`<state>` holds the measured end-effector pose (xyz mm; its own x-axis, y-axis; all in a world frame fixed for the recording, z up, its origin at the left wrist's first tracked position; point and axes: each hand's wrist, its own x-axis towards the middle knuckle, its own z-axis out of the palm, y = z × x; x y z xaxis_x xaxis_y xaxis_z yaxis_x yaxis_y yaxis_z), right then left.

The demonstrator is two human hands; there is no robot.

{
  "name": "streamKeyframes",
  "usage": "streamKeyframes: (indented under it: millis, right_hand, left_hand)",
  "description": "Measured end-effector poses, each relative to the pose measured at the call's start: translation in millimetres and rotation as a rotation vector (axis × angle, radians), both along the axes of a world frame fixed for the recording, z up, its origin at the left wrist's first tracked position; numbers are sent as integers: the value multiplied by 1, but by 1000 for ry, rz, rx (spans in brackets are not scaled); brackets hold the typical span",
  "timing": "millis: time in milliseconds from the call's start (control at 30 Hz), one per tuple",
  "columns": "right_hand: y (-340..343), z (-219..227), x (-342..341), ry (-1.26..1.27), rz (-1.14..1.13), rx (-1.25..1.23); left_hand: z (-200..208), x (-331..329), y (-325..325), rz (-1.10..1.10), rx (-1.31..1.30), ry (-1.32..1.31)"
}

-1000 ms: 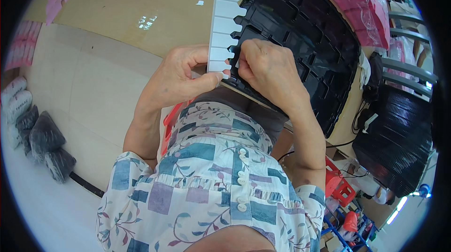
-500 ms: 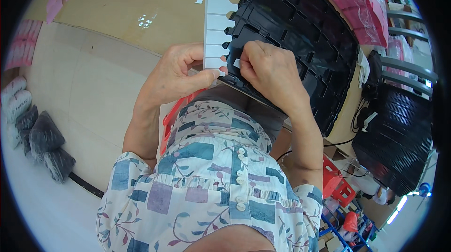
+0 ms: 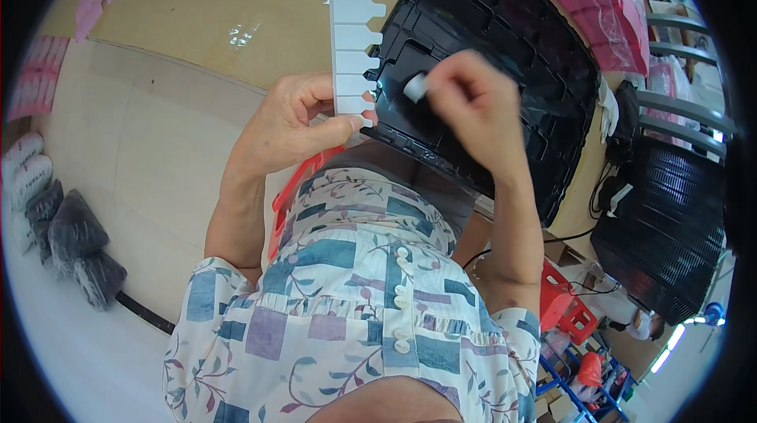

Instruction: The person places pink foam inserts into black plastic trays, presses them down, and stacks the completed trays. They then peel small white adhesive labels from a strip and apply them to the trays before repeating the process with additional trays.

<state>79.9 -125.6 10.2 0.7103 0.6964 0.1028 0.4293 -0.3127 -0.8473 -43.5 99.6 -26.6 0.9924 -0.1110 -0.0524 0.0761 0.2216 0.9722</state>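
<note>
Far out from my left hand (image 3: 288, 127), grey wrapped bundles (image 3: 67, 238) lie on the floor. That hand is pinched shut on the lower end of a white sticker strip (image 3: 352, 29), thumb over the edge, and the strip runs away from it across the brown table (image 3: 197, 21). Just beside it, toward my right, sits the black moulded panel (image 3: 489, 52). My right hand (image 3: 477, 111) hovers over the panel, its fingertips closed narrow on a small white label (image 3: 415, 86).

I judge the label could curl and stick to my fingers, or land crooked, because it hangs loose above the ribbed surface; the strip could also slip if my left thumb eases.

Half a second ago both hands met at the strip's end; now the right has lifted away with the label, and the strip has shifted forward.
</note>
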Motion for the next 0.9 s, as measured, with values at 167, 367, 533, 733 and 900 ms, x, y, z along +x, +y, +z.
streamKeyframes:
  millis: [167, 367, 533, 733, 900]
  right_hand:
    - [-18, 12, -3, 694, -166, 545]
    - [0, 4, -24, 803, -76, 607]
    - [12, 16, -34, 364, -146, 231]
    - [6, 23, -31, 374, -130, 229]
    - [-2, 25, -23, 444, -76, 171]
  left_hand:
    - [3, -1, -8, 113, -89, 42]
    - [16, 6, -44, 294, -156, -52]
    - [16, 11, -46, 302, -76, -51]
    - [31, 17, -43, 193, -173, -32]
    - [42, 32, -29, 21, -216, 147]
